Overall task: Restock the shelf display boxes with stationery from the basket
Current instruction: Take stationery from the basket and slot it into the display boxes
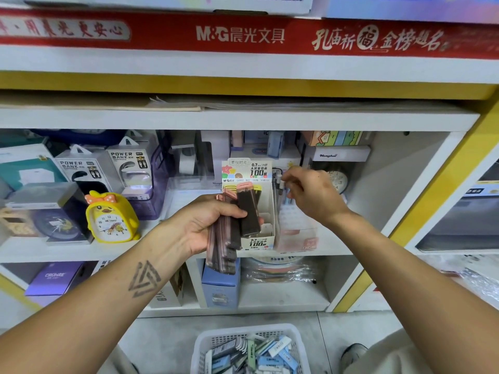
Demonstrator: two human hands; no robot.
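White shelf (172, 248) carries a yellow duck clock (111, 217) and lead display box (263, 211); basket (249, 349) sits on floor (167, 336).

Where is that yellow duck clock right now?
The yellow duck clock stands on the middle shelf, left of centre in the head view, just left of the left hand gripping the pencil lead cases, below the power bank boxes.

Your left hand (213, 222) grips a fan of dark lead cases (232, 233). Just behind it stands the open display box (259, 206). The white basket (251, 349) of erasers sits well below it.
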